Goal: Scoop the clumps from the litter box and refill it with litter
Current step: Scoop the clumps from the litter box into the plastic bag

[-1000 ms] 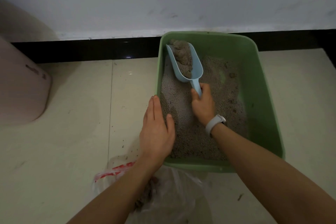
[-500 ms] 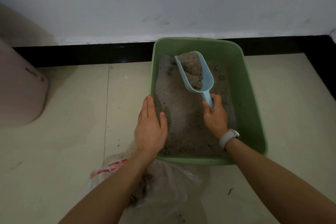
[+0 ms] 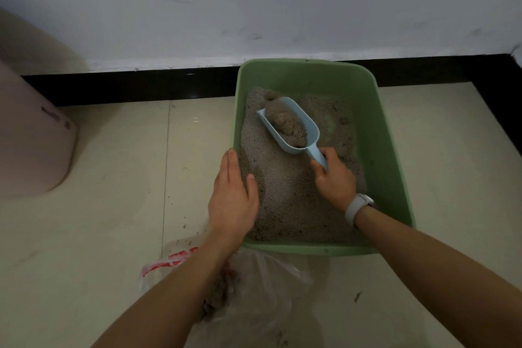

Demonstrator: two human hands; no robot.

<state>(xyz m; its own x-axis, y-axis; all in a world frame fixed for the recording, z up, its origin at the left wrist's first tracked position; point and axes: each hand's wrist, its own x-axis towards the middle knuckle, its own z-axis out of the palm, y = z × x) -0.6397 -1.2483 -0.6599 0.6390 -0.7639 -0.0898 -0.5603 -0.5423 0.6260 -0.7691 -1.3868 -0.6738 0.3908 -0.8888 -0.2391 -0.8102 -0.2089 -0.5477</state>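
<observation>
A green litter box (image 3: 387, 133) stands on the floor against the wall, filled with grey litter (image 3: 285, 195). My right hand (image 3: 334, 178) grips the handle of a light blue scoop (image 3: 308, 133) over the litter. The scoop carries a brownish-grey clump (image 3: 286, 121). My left hand (image 3: 233, 198) lies flat with straight fingers on the box's left rim, thumb inside over the litter. A clear plastic bag (image 3: 262, 291) with red print lies on the floor in front of the box, with dark clumps inside.
A pink rounded container (image 3: 31, 138) stands at the left by the wall. Black skirting (image 3: 141, 85) runs along the wall's base. Litter crumbs are scattered over the beige floor tiles (image 3: 113, 192) near the bag.
The scoop has lifted out of the box's far left corner with a clump and come back toward me over the middle of the litter. My left hand stays on the rim.
</observation>
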